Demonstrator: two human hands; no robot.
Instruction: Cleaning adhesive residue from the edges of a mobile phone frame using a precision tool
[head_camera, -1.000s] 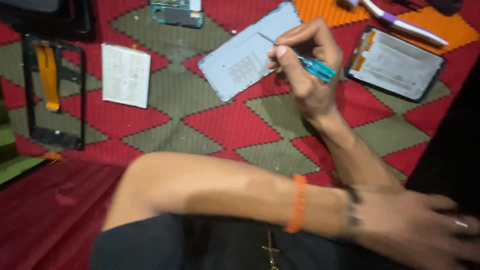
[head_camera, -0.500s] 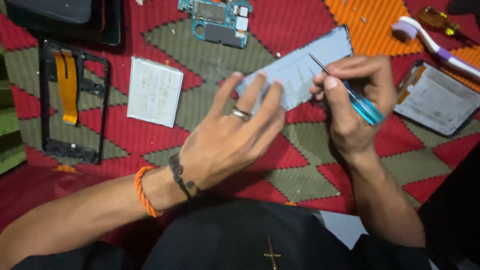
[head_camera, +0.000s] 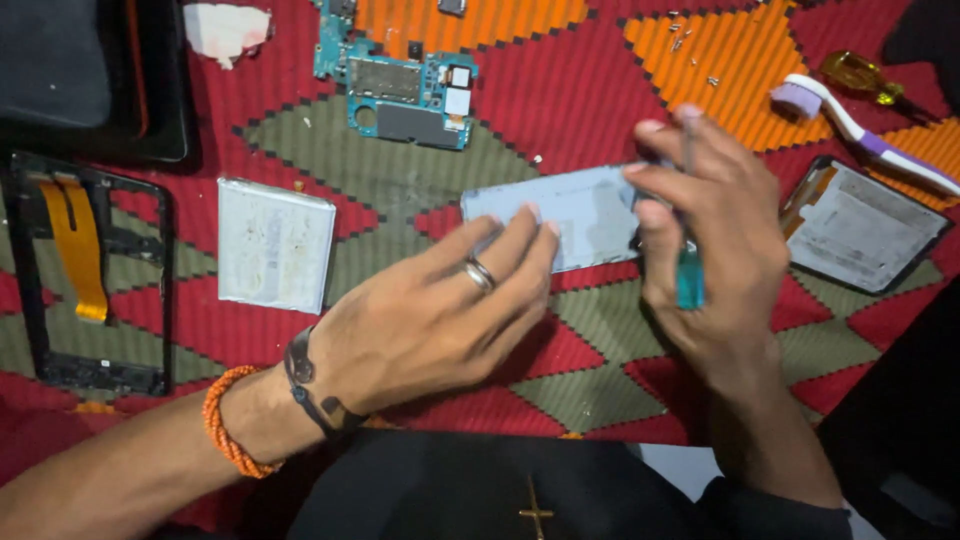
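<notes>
- The left hand (head_camera: 440, 320) is reaching in from 7 o'clock, its fingers spread and loose, the fingertips (head_camera: 528, 222) pressing flat on the near edge of the pale blue-grey panel (head_camera: 565, 212); it is gripping nothing.
- The right hand (head_camera: 715, 250) is coming in from 5 o'clock, its fingers closed around a screwdriver (head_camera: 689, 275) with a teal handle, held nearly upright at the panel's 3 o'clock end.
- The pale blue-grey panel is lying flat on the patterned cloth (head_camera: 560, 80), just right of centre, between the two hands.
- A white rectangular battery pack (head_camera: 275, 243) is lying at 9 o'clock from the panel, well apart from the left hand; whether its face is carrying a label cannot be told.
- A teal circuit board (head_camera: 400, 85) is lying at 11 o'clock.
- A black phone frame (head_camera: 90, 275) with an orange ribbon strip is lying at the far 9 o'clock edge.
- A dark-framed phone part with a pale grey face (head_camera: 860, 225) is lying at 3 o'clock, with a white and purple toothbrush (head_camera: 860, 135) at 2 o'clock.
- Small loose screws (head_camera: 695, 40) are lying on the orange patch at 1 o'clock.
</notes>
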